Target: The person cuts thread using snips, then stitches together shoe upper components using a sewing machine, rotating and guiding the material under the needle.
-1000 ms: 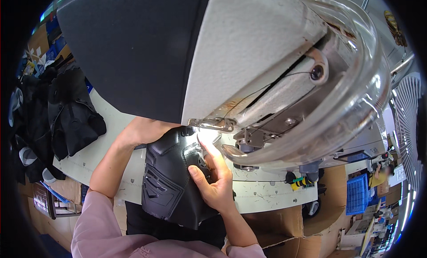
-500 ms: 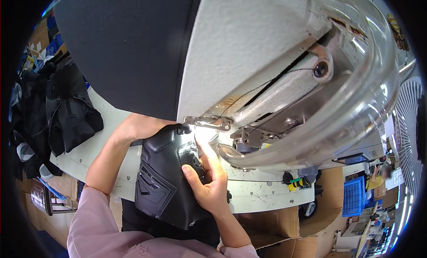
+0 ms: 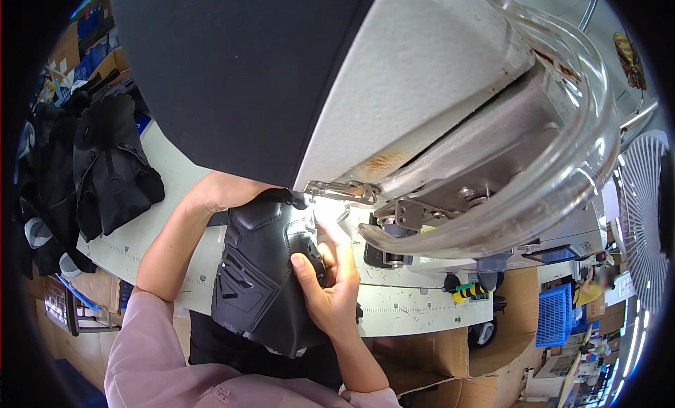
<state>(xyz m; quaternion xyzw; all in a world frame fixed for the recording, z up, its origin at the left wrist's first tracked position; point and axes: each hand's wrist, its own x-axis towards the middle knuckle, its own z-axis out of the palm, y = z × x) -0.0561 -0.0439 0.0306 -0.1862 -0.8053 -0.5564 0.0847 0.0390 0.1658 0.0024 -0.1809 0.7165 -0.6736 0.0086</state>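
Where sewing machine (image 3: 422,77) overhangs, black molded piece (image 3: 260,271): right edge gripped by right hand (image 3: 333,285), apparently for steadiness; left hand (image 3: 235,192): grip hidden.

blk piece (image 3: 246,267) | stitched + molded | semi-glossy | lower end past tbl (image 3: 394,322) edge

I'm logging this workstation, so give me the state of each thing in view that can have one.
Sewing machine, light on; running unclear
Black padded piece, lower end beyond the table
Left hand, partly hidden behind the machine
Right hand, thumb on that piece, index finger extended
Black goods at left, heaped
Cardboard box, open
Fan, spinning or stopped unclear
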